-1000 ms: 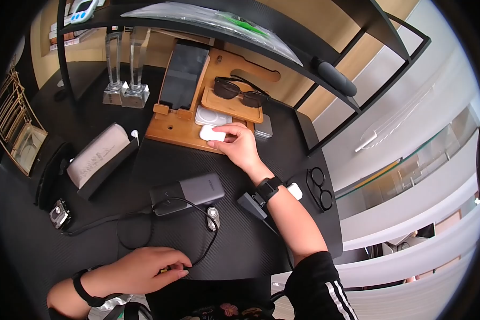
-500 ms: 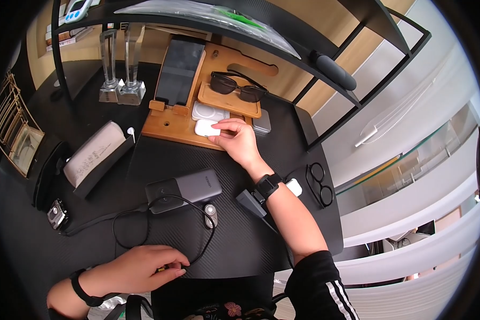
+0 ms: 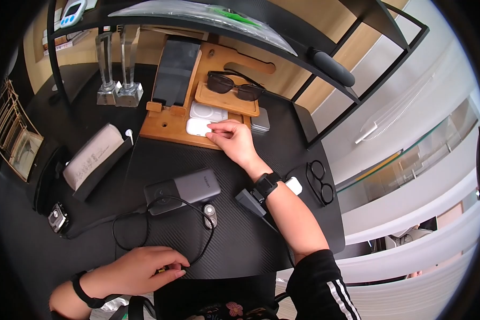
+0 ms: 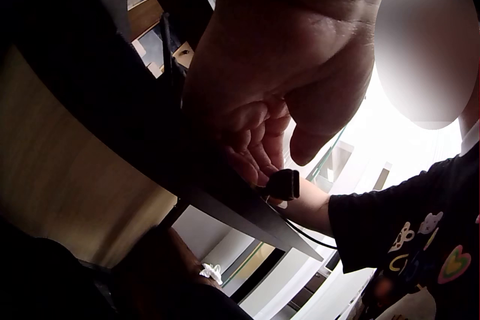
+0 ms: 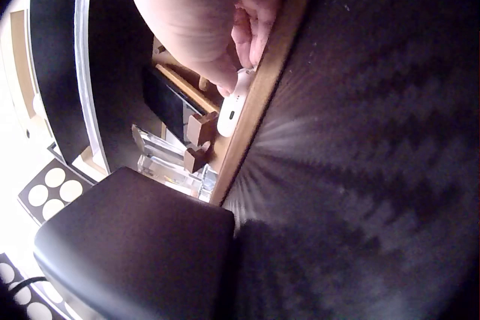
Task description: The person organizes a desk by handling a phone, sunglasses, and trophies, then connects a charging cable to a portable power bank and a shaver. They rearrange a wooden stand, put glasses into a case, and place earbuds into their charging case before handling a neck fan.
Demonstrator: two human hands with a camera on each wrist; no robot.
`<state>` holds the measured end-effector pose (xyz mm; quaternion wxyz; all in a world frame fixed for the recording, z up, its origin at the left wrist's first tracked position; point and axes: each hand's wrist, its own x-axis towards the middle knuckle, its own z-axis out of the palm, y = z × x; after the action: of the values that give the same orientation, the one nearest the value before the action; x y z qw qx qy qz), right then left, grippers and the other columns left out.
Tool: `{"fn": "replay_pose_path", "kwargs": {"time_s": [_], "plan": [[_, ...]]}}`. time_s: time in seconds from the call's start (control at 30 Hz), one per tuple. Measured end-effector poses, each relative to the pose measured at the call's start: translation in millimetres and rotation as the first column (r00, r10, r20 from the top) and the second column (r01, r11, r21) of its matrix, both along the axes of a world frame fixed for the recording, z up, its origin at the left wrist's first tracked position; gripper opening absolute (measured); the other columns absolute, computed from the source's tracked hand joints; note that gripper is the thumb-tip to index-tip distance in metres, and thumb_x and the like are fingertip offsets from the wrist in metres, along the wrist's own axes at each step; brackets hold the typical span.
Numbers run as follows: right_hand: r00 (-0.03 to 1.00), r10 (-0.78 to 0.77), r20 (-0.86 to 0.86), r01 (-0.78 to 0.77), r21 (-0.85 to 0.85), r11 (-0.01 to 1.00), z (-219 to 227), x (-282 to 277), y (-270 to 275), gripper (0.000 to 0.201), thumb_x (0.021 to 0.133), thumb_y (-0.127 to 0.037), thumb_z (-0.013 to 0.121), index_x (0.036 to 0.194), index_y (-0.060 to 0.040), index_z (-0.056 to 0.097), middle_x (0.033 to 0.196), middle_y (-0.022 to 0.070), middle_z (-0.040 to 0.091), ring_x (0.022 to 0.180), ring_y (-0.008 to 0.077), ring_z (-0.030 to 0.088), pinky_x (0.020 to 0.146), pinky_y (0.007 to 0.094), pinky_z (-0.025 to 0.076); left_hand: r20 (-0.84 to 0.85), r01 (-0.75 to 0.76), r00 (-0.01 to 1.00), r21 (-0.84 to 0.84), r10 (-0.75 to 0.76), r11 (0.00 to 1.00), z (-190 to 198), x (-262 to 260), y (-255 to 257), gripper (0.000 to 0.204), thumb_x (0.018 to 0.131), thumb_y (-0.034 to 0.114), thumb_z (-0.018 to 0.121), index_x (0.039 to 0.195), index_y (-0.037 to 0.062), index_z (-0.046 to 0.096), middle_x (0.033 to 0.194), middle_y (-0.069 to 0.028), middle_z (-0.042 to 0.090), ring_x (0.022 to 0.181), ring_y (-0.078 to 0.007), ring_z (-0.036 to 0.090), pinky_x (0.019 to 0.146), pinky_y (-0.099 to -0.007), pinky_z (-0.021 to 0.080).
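Note:
My right hand (image 3: 236, 141) pinches the right end of a white earbud case (image 3: 197, 127) between thumb and fingers. The case lies on the base of a wooden desk stand (image 3: 170, 136), just in front of a white round-faced charger (image 3: 204, 111). In the right wrist view, a small dark port shows in the end of the earbud case (image 5: 231, 115). Down by the desk's front edge, my left hand (image 3: 138, 269) holds a black cable (image 3: 212, 234) in curled fingers. Its black plug (image 4: 283, 183) sticks out by the fingertips in the left wrist view.
A grey power bank (image 3: 184, 191) lies mid-desk, with a shaver head-like metal piece (image 3: 210, 216) beside it. Sunglasses (image 3: 234, 86) and a phone (image 3: 176, 72) rest on the stand. Round glasses (image 3: 320, 181) lie at the right edge. A black shelf (image 3: 282, 45) overhangs the back.
My right hand has slid the earbud case slightly left along the stand's base, and more of the case now shows. My left hand keeps its hold on the cable, nearly still.

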<state>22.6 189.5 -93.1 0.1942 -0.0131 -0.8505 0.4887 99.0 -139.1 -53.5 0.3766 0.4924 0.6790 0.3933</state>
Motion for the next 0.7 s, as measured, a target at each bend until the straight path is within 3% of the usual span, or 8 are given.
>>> {"fn": "replay_pose_path", "kwargs": {"time_s": [0.13, 0.2, 0.23, 0.3, 0.47, 0.5, 0.57, 0.7], "plan": [[0.999, 0.031, 0.012, -0.03, -0.077, 0.997, 6.0, 3.2, 4.2, 0.018, 0.082, -0.007, 0.07, 0.098, 0.0008, 0.069, 0.097, 0.0074, 0.064, 0.086, 0.0121, 0.064, 0.079, 0.0217, 0.052, -0.006, 0.005, 1.0, -0.007, -0.005, 1.0, -0.4, 0.7, -0.7, 0.021, 0.088, 0.013, 0.063, 0.107, 0.0035, 0.063, 0.089, -0.0067, 0.066, 0.084, -0.018, 0.065, 0.07, -0.0283, 0.052], [0.973, 0.189, 0.131, -0.094, -0.524, 0.847, 26.2, 16.4, 11.4, 0.022, 0.087, -0.009, 0.066, 0.105, 0.0022, 0.066, 0.099, 0.0072, 0.066, 0.087, 0.0108, 0.064, 0.081, 0.0228, 0.052, 0.042, -0.019, 0.999, -0.013, 0.019, 1.0, 0.1, -0.1, -0.6, 0.021, 0.087, 0.012, 0.063, 0.106, 0.0035, 0.064, 0.089, -0.0069, 0.067, 0.082, -0.0173, 0.065, 0.07, -0.0279, 0.051], [0.951, 0.243, 0.189, -0.132, -0.462, 0.877, 37.9, 27.9, 21.5, 0.027, 0.09, -0.011, 0.062, 0.115, 0.0014, 0.061, 0.104, 0.0084, 0.066, 0.094, 0.0134, 0.064, 0.09, 0.0256, 0.051, 0.042, -0.005, 0.999, -0.01, 0.006, 1.0, 0.3, -0.6, 0.0, 0.021, 0.087, 0.012, 0.063, 0.106, 0.0035, 0.064, 0.089, -0.0069, 0.067, 0.082, -0.0173, 0.065, 0.07, -0.0279, 0.051], [0.929, 0.272, 0.249, -0.147, -0.427, 0.892, 65.8, 61.1, 35.0, 0.026, 0.09, -0.012, 0.063, 0.113, 0.001, 0.062, 0.104, 0.0082, 0.066, 0.095, 0.0136, 0.064, 0.089, 0.0261, 0.051, 0.074, -0.043, 0.996, 0.008, 0.043, 0.999, -0.8, 0.7, -0.4, 0.02, 0.087, 0.01, 0.062, 0.105, 0.0032, 0.064, 0.087, -0.0065, 0.067, 0.081, -0.0166, 0.066, 0.07, -0.0274, 0.051], [0.949, -0.091, 0.303, 0.079, 0.05, 0.996, 93.1, 152.0, 58.3, 0.025, 0.086, -0.014, 0.067, 0.106, 0.0005, 0.066, 0.095, 0.0055, 0.068, 0.089, 0.0114, 0.064, 0.081, 0.0261, 0.051, 0.105, -0.051, 0.993, 0.004, 0.05, 0.999, -1.0, -0.7, -0.2, 0.018, 0.087, 0.009, 0.062, 0.104, 0.0025, 0.064, 0.085, -0.0062, 0.067, 0.079, -0.0156, 0.066, 0.069, -0.0269, 0.051], [0.926, -0.219, 0.309, 0.155, 0.217, 0.964, 87.1, 165.9, 62.5, 0.036, 0.083, -0.021, 0.07, 0.112, -0.0005, 0.063, 0.102, 0.0113, 0.066, 0.096, 0.0205, 0.064, 0.083, 0.031, 0.051, 0.093, -0.059, 0.994, -0.008, 0.059, 0.998, -1.4, -0.2, 0.0, 0.018, 0.087, 0.009, 0.062, 0.103, 0.0024, 0.064, 0.085, -0.0063, 0.067, 0.079, -0.0153, 0.066, 0.069, -0.0267, 0.051], [0.874, -0.446, 0.193, 0.223, 0.657, 0.72, 85.0, 189.3, 49.8, 0.05, 0.081, -0.03, 0.071, 0.12, -0.0021, 0.057, 0.112, 0.0177, 0.061, 0.104, 0.0301, 0.061, 0.087, 0.0365, 0.05, 0.102, -0.062, 0.993, -0.004, 0.062, 0.998, -4.7, 0.7, 0.3, 0.018, 0.087, 0.009, 0.062, 0.103, 0.0022, 0.064, 0.085, -0.0066, 0.067, 0.078, -0.0152, 0.066, 0.068, -0.0261, 0.051], [0.849, -0.465, 0.252, 0.163, 0.712, 0.683, 63.2, 208.1, 43.2, 0.065, 0.078, -0.037, 0.072, 0.127, -0.0014, 0.051, 0.116, 0.0194, 0.057, 0.107, 0.0339, 0.058, 0.089, 0.0395, 0.048, 0.08, -0.061, 0.995, -0.008, 0.062, 0.998, -2.1, -0.3, -0.5, 0.019, 0.088, 0.012, 0.062, 0.105, 0.0032, 0.063, 0.086, -0.0072, 0.066, 0.08, -0.0179, 0.065, 0.069, -0.028, 0.051]]}}
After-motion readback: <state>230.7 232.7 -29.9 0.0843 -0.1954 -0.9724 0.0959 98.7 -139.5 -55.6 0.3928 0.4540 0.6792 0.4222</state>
